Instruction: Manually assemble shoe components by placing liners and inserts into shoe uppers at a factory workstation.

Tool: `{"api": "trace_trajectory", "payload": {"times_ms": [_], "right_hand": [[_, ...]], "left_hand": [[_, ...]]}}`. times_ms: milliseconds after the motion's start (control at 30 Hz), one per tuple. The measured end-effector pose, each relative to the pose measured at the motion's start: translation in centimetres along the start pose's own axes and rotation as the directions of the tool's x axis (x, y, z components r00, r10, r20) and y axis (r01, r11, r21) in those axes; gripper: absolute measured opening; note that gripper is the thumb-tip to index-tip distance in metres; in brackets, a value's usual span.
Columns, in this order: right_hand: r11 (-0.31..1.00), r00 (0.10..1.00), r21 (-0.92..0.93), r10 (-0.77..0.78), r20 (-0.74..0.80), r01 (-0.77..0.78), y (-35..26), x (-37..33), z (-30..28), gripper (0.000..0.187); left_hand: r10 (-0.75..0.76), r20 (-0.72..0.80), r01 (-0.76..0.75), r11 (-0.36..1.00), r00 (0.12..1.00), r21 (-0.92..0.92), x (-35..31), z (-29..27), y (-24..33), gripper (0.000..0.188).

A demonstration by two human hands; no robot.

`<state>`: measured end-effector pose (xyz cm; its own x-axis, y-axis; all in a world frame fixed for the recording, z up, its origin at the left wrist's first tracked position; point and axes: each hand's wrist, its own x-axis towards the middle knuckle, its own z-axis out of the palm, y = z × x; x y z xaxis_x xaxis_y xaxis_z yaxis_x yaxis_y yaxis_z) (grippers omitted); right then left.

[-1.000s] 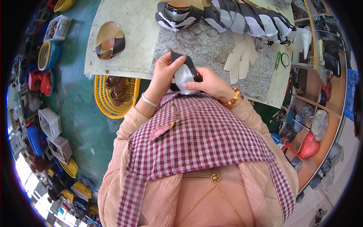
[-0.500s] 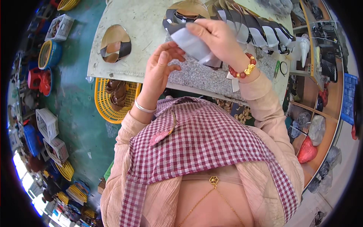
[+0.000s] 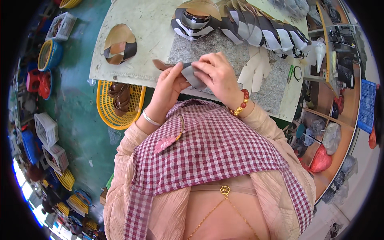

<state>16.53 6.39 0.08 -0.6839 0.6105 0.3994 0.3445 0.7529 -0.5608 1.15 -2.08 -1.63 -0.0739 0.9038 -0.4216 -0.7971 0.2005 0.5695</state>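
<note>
Right now a curved grey and tan shoe-upper piece [image 3: 188, 71] sits pinched between both hands just above the near edge of the workbench [image 3: 132, 68]. The left hand [image 3: 170, 86] grips it from below with thumb and fingers closed on its brown tip, while the right hand [image 3: 218, 74] clamps down on the grey part from above, fingers curled over it. Just beyond the grip, a long row of black-and-white upper pieces [image 3: 256, 30] lies overlapped across a speckled stone slab [image 3: 236, 56]; these look already handled, so a fair share of the batch seems done. To the right of the grip lie pale flat cut-outs [image 3: 256, 70]. Well off to the left rests a separate brown and black piece [image 3: 119, 44]. Below the grip, under the bench edge, a yellow basket [image 3: 116, 104] holds more brown pieces, likely those left.
</note>
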Motion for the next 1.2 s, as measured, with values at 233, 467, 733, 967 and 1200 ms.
{"api": "trace_trajectory", "payload": {"times_ms": [233, 467, 733, 967, 1200], "right_hand": [[0.993, 0.989, 0.000, 0.115, 0.089, -0.115, -0.3, -3.4, -0.1, 0.015], [0.922, 0.858, 0.093, 0.308, 0.410, -0.375, 0.6, -4.5, -0.8, 0.014], [0.987, 0.964, -0.152, -0.010, 0.265, 0.052, -0.1, -5.5, 0.5, 0.019], [0.971, 0.952, 0.080, 0.203, 0.228, -0.226, 0.5, -5.8, 0.0, 0.017], [0.805, 0.854, 0.295, 0.452, 0.258, -0.515, 0.8, -6.4, -1.4, 0.015]], "left_hand": [[-0.199, -0.039, 0.202, 0.976, 0.979, 0.085, 0.0, -1.7, -2.4, 0.015], [-0.203, -0.095, 0.224, 0.875, 0.975, 0.428, -0.6, -2.0, -4.0, 0.011], [-0.291, -0.108, 0.305, 0.941, 0.950, 0.144, 0.3, -2.0, -5.3, 0.013], [-0.260, -0.167, 0.261, 0.965, 0.951, -0.011, 0.5, -0.5, -5.2, 0.012], [-0.218, -0.128, 0.220, 0.976, 0.968, 0.003, 0.6, -1.2, -5.4, 0.013]]}}
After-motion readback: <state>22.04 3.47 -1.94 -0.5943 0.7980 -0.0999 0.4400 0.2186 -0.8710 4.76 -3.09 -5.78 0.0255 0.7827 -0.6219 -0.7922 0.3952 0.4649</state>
